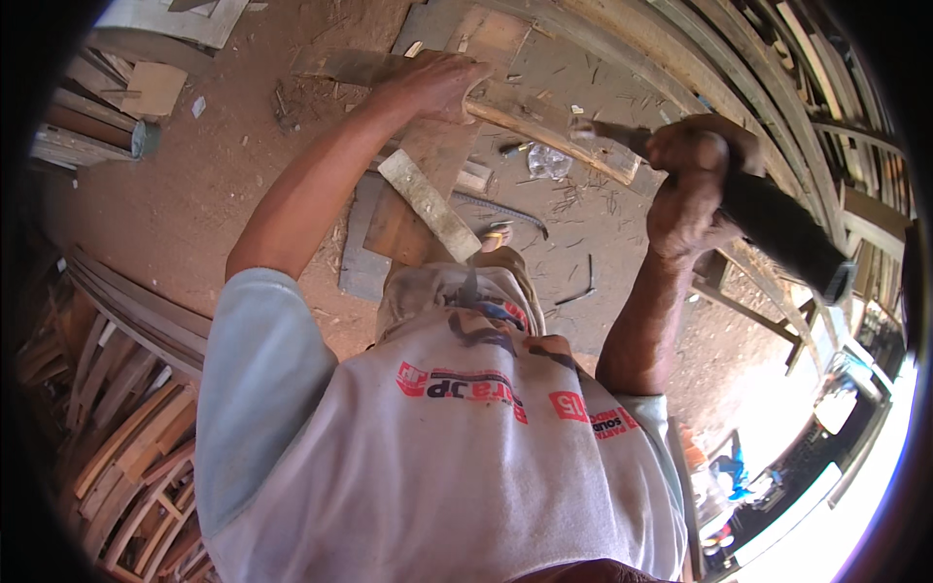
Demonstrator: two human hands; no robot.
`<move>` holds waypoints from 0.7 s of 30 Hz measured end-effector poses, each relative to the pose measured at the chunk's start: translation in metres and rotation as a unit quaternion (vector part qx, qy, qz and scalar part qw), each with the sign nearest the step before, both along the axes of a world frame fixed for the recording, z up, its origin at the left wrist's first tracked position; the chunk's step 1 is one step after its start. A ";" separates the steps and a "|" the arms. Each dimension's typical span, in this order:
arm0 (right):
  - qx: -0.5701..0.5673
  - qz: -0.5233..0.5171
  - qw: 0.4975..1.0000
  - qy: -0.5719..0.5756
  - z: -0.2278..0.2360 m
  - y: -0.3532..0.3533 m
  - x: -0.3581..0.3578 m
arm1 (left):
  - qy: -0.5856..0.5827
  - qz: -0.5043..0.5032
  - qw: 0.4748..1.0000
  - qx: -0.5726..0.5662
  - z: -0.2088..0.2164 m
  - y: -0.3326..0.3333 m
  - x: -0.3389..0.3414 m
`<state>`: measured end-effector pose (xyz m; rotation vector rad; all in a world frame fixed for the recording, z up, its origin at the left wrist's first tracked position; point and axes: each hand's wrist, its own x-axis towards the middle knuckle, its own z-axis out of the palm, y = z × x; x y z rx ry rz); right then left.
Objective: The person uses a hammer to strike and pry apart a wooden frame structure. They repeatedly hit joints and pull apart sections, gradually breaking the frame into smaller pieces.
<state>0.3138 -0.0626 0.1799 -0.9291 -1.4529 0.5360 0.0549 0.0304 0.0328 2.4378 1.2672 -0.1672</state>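
Note:
My left hand point(442, 85) is closed around a long wooden piece point(544, 121) that slants across in front of me, lower at its right end. To its right, my right hand point(695, 170) grips what looks like a hammer point(782, 219), its thick black handle sticking out toward the right rim. The tool's narrow far end is blurred and hangs over the right end of the wooden piece; I cannot tell whether they touch. Below my left hand, a pale rough bar point(428, 204) lies across a brown board point(397, 228).
A clear plastic bag point(549, 162) lies on the dirt floor near a bent ribbed rod point(505, 209) and a thin L-shaped rod point(583, 287). Curved timber point(758, 87) is stacked at the right, more wood point(136, 457) at the lower left. A sandalled foot point(498, 236) shows below.

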 end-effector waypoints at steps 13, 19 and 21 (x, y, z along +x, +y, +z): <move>-0.431 0.100 0.891 -0.101 -0.040 -0.127 0.004 | -0.069 0.006 0.996 -0.061 -0.018 0.014 -0.003; -0.484 0.146 0.798 0.328 -0.082 -0.145 0.003 | -0.079 -0.001 0.995 -0.055 -0.013 0.013 -0.001; -0.440 0.101 0.756 0.474 -0.090 -0.135 -0.012 | -0.162 -0.005 0.987 0.002 -0.055 0.014 -0.007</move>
